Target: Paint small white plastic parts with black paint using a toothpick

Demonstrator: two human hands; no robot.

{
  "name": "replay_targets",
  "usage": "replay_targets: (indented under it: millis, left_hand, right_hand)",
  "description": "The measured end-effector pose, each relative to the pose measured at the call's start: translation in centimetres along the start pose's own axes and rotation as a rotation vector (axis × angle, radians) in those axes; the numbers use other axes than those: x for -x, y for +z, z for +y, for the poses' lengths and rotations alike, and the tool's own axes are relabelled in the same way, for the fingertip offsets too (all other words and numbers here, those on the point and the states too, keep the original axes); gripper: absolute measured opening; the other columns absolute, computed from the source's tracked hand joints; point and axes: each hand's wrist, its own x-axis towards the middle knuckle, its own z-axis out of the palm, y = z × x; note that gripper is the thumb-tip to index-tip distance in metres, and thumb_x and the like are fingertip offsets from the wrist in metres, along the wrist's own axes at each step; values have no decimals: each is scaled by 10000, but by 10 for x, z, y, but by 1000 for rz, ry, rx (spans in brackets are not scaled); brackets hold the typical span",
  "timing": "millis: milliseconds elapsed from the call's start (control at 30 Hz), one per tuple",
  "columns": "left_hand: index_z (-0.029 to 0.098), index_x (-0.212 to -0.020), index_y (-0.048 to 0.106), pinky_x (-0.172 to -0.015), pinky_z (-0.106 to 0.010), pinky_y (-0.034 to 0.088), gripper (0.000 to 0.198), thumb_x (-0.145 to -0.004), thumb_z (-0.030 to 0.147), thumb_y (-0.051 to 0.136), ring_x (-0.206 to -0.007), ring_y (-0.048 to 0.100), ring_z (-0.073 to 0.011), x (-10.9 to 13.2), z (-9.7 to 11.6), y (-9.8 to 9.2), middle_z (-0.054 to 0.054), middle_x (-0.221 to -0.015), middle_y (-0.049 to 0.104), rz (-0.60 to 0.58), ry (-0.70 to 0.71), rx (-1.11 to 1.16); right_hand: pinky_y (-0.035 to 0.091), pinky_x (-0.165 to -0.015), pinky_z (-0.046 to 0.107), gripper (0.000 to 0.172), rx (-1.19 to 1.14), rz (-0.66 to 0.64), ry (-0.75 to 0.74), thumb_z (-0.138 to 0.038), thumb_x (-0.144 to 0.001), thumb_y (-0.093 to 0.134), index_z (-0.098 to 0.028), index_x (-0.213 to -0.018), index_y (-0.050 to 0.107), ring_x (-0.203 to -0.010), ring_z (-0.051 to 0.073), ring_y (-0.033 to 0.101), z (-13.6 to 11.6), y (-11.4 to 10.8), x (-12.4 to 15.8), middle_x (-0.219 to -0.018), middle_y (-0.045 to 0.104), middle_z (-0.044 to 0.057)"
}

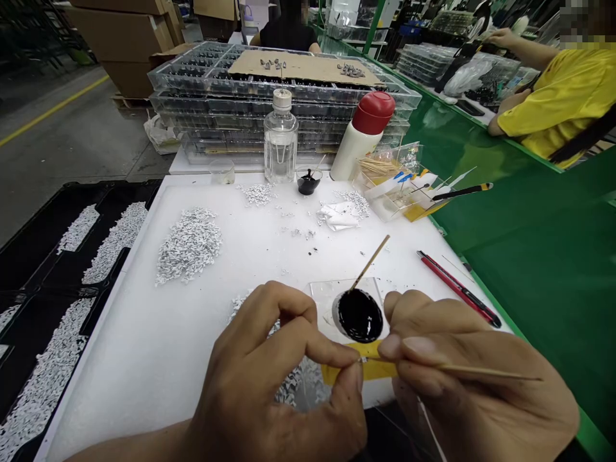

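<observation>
My left hand (279,385) pinches a tiny white part (363,360) between thumb and index finger. In my right hand (471,366) is a thin wooden stick (495,373), held like a pen with its tip at the part. Just beyond the fingertips, a small round dish of glossy black liquid (360,316) sits on a clear plate (321,292). A second wooden stick (370,262) leans out of that dish. Yellow tape (332,375) lies below it. Partly hidden behind my left hand is a heap of small white parts (289,388).
A pile of white parts (190,245) lies left on the white table (192,346). Toward the back stand a clear bottle (281,144), a red-capped flask (363,135), a black-stained cup (308,182) and stacked trays (202,102). A red-black cutter (457,287) lies right. A person in yellow (563,102) sits beyond.
</observation>
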Motion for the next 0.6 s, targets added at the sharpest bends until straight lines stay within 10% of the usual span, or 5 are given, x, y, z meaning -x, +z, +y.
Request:
replay_targets:
  millis: [600]
  left_hand:
    - [252, -959, 780, -646, -236, 616, 225, -965, 28, 758, -779, 744, -119, -6, 4, 5, 38, -918, 663, 47, 9, -14]
  right_hand:
    - [708, -659, 371, 288, 3, -37, -30, -50, -1175, 822, -199, -1410, 894, -845, 202, 806, 7, -5, 9, -1137, 907, 68]
